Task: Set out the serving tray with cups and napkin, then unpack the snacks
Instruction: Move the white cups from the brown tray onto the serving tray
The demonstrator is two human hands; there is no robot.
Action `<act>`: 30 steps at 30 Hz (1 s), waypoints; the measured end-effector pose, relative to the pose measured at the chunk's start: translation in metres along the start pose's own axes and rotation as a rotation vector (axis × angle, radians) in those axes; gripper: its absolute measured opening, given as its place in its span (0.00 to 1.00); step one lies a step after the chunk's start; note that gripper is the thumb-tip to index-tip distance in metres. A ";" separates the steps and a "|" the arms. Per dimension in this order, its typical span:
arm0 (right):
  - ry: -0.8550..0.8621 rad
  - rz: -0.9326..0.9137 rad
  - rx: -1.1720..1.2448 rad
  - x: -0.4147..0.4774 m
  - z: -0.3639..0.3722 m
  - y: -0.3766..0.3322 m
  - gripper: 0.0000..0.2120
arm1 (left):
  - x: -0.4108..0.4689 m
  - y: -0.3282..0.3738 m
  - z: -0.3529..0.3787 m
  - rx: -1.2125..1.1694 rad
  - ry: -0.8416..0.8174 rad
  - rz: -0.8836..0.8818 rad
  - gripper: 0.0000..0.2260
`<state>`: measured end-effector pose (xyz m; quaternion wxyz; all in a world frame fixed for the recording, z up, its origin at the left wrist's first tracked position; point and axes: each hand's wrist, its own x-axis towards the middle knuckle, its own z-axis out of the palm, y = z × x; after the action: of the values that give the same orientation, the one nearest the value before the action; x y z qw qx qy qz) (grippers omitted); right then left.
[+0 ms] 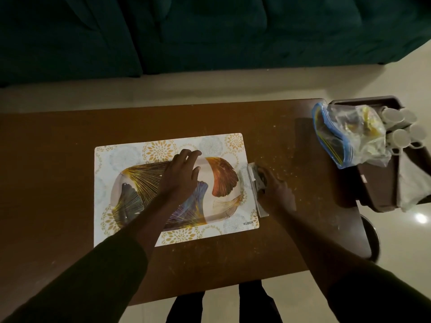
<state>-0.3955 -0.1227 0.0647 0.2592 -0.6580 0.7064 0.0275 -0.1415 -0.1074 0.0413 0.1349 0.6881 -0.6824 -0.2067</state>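
While the brown table point(70, 159) carries the patterned placemat point(130, 150), the leaf-printed serving tray point(221, 178) lies flat on that mat, so the tray-setting step looks nearly done. Next the white cups point(400, 136) and the snack bag point(345, 136), both in the dark bin point(377, 197) off the table's right end, need fetching. Left hand point(180, 177) rests flat on the tray, fingers spread, grasping nothing. Right hand point(274, 192) pinches a small silvery flat piece point(253, 180) at the mat's right edge; what it is, I cannot tell
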 end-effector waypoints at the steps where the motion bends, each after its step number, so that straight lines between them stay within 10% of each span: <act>1: 0.006 -0.009 0.001 0.000 0.000 0.001 0.31 | 0.000 0.000 -0.001 -0.001 -0.001 -0.002 0.17; 30: 0.226 -0.153 0.188 0.045 -0.122 0.113 0.23 | 0.057 0.176 0.039 -0.049 -0.008 0.035 0.22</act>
<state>-0.5429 -0.1956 0.1180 0.2397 -0.6819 0.6782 -0.1327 -0.3161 -0.1661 0.0832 0.1527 0.6717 -0.6895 -0.2237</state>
